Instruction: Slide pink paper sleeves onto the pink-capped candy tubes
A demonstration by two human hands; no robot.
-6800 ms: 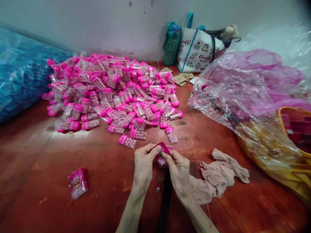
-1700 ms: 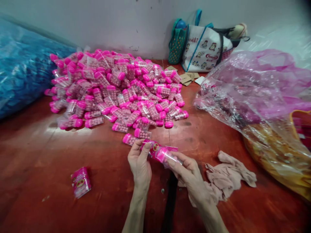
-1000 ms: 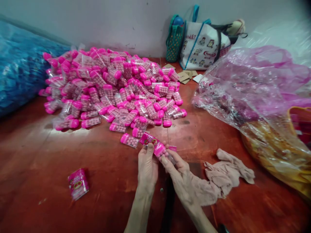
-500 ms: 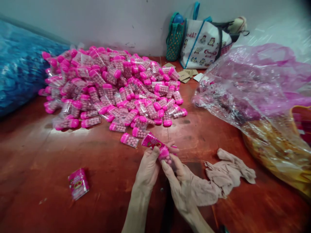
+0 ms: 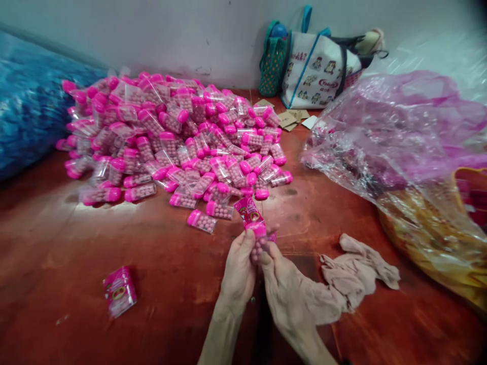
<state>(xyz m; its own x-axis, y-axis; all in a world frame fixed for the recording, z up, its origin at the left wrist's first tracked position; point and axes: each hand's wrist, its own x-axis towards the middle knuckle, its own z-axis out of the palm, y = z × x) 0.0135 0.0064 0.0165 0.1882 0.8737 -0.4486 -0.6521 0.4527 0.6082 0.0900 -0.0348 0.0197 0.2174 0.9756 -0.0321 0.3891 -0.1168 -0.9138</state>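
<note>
Between my two hands is a small clear candy bottle (image 5: pixel 257 243) with a pink cap and pink balls inside. My left hand (image 5: pixel 239 266) is closed on it, thumb by the cap. My right hand (image 5: pixel 283 284) pinches its lower end. A printed pink label sleeve (image 5: pixel 250 210) sticks out just beyond the cap; which fingers hold it is hidden. Just past my hands, a heap of similar capped bottles (image 5: pixel 182 137) lies on the red-brown surface. One pink printed packet (image 5: pixel 119 291) lies apart, to the left of my hands.
A crumpled beige cloth (image 5: pixel 353 279) lies right of my right hand. Clear and pink plastic bags (image 5: pixel 399 126) and a yellow basket (image 5: pixel 426 243) fill the right side. A blue bag (image 5: pixel 34 101) stands at left. A white tote (image 5: pixel 319 71) and cardboard pieces (image 5: pixel 289 119) are at the back.
The held bottle has turned more upright, showing more of its balls. The label sleeve beyond it has swung from leaning left to pointing more away. My left hand has shifted slightly right.
</note>
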